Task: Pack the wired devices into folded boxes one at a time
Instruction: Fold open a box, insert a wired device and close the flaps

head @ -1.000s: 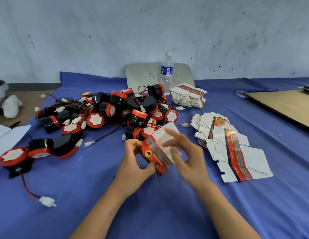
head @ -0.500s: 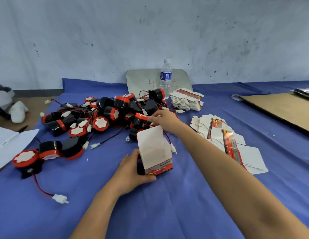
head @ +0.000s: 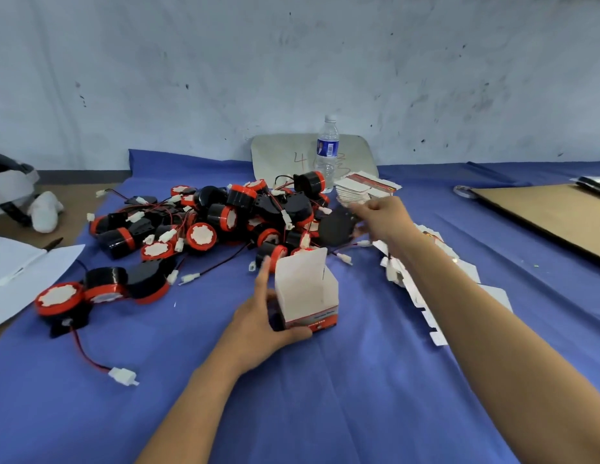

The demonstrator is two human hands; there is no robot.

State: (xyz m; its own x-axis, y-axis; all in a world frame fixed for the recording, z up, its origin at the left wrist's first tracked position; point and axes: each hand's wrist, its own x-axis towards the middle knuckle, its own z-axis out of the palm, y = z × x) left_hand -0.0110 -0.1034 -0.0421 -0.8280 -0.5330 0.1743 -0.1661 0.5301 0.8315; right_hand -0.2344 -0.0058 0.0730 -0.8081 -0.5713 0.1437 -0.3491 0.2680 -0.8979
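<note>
An open white-and-red folded box (head: 307, 293) stands upright on the blue cloth, its top flap raised. My left hand (head: 262, 324) grips it from the left side and bottom. My right hand (head: 384, 217) is stretched out over the right end of the pile and grips a black wired device (head: 335, 229), blurred by motion; its red-black wire with white connectors trails below. The pile of black-and-red wired devices (head: 208, 229) lies behind and to the left of the box.
Flat unfolded boxes (head: 459, 272) are spread under my right forearm, and a stack of them (head: 365, 190) sits by a water bottle (head: 327, 152). A cardboard sheet (head: 553, 216) lies at the right, white paper (head: 20, 272) at the left. A loose device (head: 57, 301) sits near left.
My right hand left the box, reached into the pile and now lifts a black device to the right. My left hand stood the box upright on the cloth.
</note>
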